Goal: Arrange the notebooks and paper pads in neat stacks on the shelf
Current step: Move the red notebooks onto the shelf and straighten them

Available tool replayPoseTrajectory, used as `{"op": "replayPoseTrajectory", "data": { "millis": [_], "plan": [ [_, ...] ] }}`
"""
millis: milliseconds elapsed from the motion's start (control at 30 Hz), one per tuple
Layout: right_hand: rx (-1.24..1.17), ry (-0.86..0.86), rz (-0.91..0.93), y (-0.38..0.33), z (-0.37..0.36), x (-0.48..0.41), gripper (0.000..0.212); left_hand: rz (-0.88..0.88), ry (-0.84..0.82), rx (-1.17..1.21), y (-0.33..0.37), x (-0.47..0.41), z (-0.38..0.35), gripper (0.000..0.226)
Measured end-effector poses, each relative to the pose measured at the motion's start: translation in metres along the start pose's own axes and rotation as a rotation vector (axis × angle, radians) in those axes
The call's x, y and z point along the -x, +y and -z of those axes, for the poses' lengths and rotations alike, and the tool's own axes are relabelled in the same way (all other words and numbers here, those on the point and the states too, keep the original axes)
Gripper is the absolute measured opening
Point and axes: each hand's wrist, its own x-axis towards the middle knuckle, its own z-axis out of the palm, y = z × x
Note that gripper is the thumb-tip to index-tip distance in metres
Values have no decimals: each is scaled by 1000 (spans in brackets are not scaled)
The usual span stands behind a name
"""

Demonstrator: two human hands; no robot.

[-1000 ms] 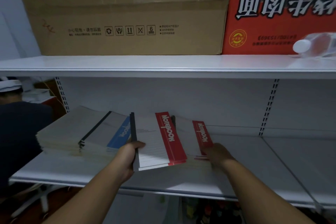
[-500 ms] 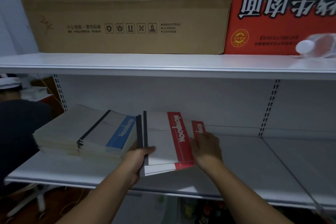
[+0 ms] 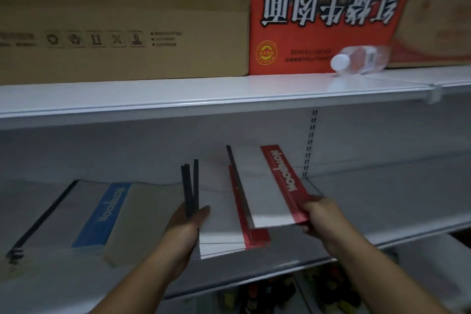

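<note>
The right hand (image 3: 321, 216) has lifted the top white red-banded notebook (image 3: 265, 186) clear since half a second ago, fingers pinching its near corner, further right of the blue-banded notebook stack (image 3: 102, 214). The left hand (image 3: 186, 224) clasps the black spines of the remaining red-banded pile (image 3: 219, 232), just right of that stack. Steady the pile, then lay the notebook down square

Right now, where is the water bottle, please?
Head view, right side: the water bottle lies on the upper shelf, in front of the red box.
</note>
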Motion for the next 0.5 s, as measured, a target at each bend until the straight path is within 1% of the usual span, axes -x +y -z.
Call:
{"op": "replayPoseTrajectory", "data": {
  "millis": [67,133,167,233,333,400,500],
  "plan": [
    [105,64,-4,14,14,2,15,29,-86,28,-11,-7,-44,42],
    [138,90,-15,33,37,2,21,99,-153,48,-22,-6,-91,49],
    [139,98,-19,41,50,3,22,137,-174,60,-28,-4,-114,48],
    [123,133,-9,50,82,8,23,169,-202,77,-37,-1,-158,38],
    [34,207,23,56,141,17,23,193,-271,66,-42,6,-225,26],
    [-53,267,48,58,187,23,24,194,-332,56,-43,10,-270,25],
    [-45,297,59,63,254,31,33,196,-399,56,-48,17,-336,26]
  ]
}}
